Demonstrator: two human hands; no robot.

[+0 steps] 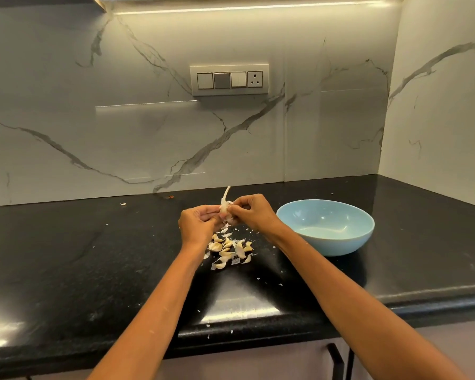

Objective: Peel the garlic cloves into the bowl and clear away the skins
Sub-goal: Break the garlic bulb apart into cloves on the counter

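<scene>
Both hands hold up a white garlic bulb remnant (225, 205) with its stalk pointing upward, above the black counter. My left hand (199, 224) grips its lower left side. My right hand (251, 211) pinches its upper right side with fingertips. Below the hands lies a pile of garlic cloves and papery skins (229, 249) on the counter. A light blue bowl (327, 229) stands just right of my right hand; I see nothing inside it.
The black stone counter (93, 256) carries small skin flakes near its front edge (207, 326) and one scrap at the back left (123, 204). A marble wall with a switch panel (229, 79) rises behind. A cabinet handle (336, 357) shows below the counter edge.
</scene>
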